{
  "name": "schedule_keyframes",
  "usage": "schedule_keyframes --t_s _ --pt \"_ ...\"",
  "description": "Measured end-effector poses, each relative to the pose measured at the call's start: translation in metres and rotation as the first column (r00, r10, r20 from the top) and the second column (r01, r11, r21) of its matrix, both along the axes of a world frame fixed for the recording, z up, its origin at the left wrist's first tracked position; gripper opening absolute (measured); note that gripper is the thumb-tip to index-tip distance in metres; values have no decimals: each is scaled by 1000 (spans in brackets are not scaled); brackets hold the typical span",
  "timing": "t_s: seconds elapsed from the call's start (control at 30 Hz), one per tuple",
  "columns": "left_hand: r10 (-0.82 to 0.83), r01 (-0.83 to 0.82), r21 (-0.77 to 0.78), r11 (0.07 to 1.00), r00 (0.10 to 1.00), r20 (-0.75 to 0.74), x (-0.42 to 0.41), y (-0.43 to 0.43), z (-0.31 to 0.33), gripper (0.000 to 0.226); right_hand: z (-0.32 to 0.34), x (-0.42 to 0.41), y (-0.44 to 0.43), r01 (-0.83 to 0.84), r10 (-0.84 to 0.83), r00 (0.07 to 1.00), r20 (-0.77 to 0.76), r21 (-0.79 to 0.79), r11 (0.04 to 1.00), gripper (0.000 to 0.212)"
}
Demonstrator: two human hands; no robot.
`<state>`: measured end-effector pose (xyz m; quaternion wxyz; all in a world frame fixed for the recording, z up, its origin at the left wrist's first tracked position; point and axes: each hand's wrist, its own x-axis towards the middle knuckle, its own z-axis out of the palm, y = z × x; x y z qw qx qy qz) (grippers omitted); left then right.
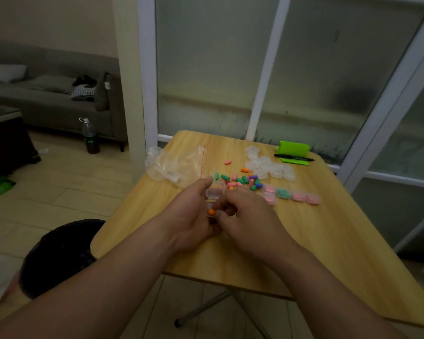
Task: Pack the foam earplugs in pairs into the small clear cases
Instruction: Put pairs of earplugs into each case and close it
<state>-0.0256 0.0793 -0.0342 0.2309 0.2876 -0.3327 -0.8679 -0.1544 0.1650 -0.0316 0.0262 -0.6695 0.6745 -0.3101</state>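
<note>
On my head camera, both hands meet low over the near middle of the wooden surface (304,241). The left hand (194,216) grips a small clear case (214,192) that stands open. Its fingers (203,185) are curled round the case, and the thumb reaches up beside the raised lid. One orange earplug (211,212) lies in the lower half of the case, just above the left palm.

The right hand (250,216) comes in from the other side. Its fingers (230,204) are bunched close together and touch the edge of the case. I cannot tell whether they pinch anything, as the tips hide one another.

Just beyond the hands lies a heap of loose earplugs (242,179) in green, pink, orange and purple. To its right is a row of filled cases (294,195), mostly pink and one green. Behind that sits a cluster of empty cases (267,165).

A crumpled clear bag (171,165) lies at the far left edge. A black pen (293,157) rests against a green holder (294,149) at the far right corner.
</note>
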Motion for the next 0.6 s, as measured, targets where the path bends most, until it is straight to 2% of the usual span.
schedule_keyframes --t_s 0.2,0.3,0.43,0.6 --pt "59 -57 -40 998 998 37 10 0 6 57 -1 -2 -1 5 -5 1000 29 -27 1000 12" --pt "172 -167 -50 985 977 125 14 -2 11 56 -4 -18 -3 92 -88 994 70 -45 995 8" --pt "317 -315 -37 948 936 156 19 -10 11 53 -11 -47 -19 239 -240 966 98 24 971 9" --pt "367 -367 -32 930 915 165 21 -14 11 55 -3 -71 -59 310 -307 950 -54 69 948 16"
